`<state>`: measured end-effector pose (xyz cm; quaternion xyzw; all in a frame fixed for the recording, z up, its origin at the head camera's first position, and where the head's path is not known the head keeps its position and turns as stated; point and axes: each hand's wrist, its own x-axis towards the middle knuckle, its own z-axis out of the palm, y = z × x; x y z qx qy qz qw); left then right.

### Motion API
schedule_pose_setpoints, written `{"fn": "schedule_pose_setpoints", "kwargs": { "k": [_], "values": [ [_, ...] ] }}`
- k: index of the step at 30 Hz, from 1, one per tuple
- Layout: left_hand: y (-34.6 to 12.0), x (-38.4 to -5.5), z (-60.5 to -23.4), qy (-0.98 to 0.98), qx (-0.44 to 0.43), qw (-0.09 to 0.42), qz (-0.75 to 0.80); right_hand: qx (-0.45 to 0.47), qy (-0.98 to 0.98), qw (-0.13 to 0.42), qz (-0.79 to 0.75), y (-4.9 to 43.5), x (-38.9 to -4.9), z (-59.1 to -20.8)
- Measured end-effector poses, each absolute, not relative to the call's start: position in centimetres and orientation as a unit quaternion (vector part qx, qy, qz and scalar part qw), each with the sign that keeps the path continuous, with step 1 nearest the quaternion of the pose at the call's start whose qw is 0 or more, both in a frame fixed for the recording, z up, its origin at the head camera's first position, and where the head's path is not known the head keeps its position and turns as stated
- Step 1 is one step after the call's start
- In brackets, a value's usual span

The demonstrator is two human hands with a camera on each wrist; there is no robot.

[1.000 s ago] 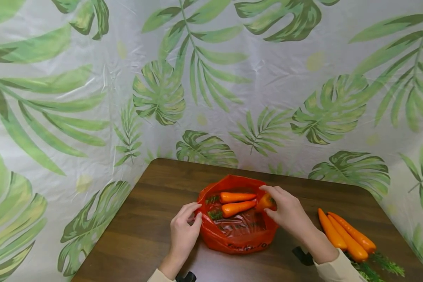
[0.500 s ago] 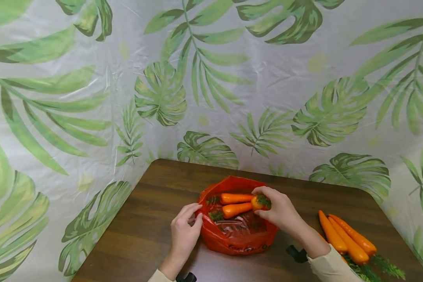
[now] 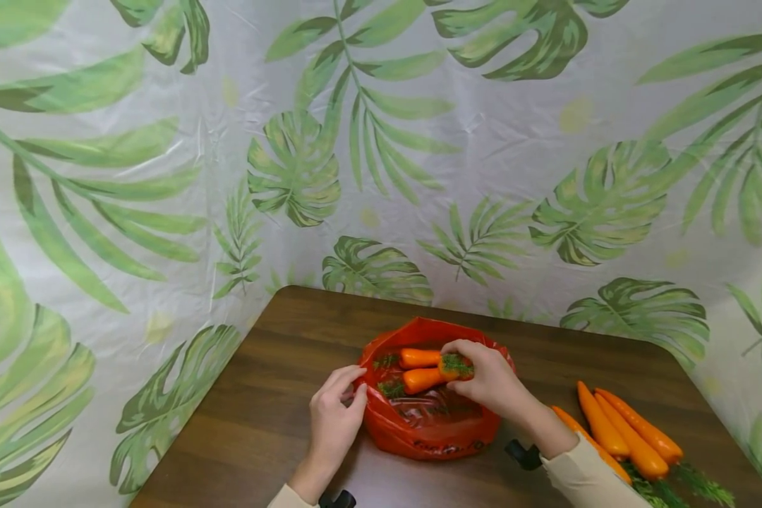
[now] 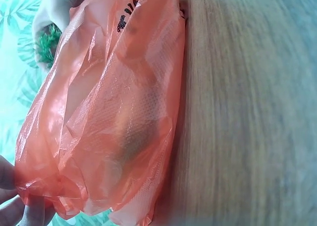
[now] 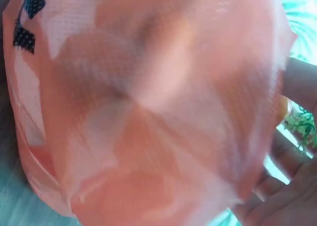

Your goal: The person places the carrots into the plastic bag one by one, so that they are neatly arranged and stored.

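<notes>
A red plastic bag [image 3: 428,437] stands with its mouth spread wide on the table. My left hand [image 3: 335,416] pinches the left side of its rim between thumb and fingers. Inside the bag lie two orange carrots [image 3: 421,358], their green tops toward the left. Over the bag's mouth my right hand [image 3: 487,377] grips another carrot by its thick end, with its green top [image 3: 457,365] showing between thumb and fingers. That carrot's body is mostly hidden. Through the thin bag [image 4: 114,112] in the left wrist view, dim carrot shapes show.
Several loose carrots [image 3: 635,430] with green tops lie at the right of the brown wooden table [image 3: 248,395]. A leaf-patterned sheet [image 3: 381,141] hangs behind the table's back edge. Black wrist straps [image 3: 523,455] sit below the hands.
My right hand has moved left over the bag with the carrot, turning its green top toward the camera. The left hand keeps its hold on the rim.
</notes>
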<state>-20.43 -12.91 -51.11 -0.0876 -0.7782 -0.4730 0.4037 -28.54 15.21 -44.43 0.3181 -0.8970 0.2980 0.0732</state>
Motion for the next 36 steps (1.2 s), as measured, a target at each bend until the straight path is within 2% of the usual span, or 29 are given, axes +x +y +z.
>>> {"fn": "schedule_pose_setpoints", "kwargs": {
  "k": [16, 36],
  "values": [
    [-12.9, -20.4, -50.9, -0.784, -0.087, 0.4, -0.466, 0.343, -0.906, 0.038, 0.247, 13.2, -28.7, -45.9],
    [-12.8, -20.5, -51.4, -0.777, -0.092, 0.401, -0.477, 0.408, -0.903, 0.026, 0.13, 11.0, -27.9, -46.8]
  ]
}}
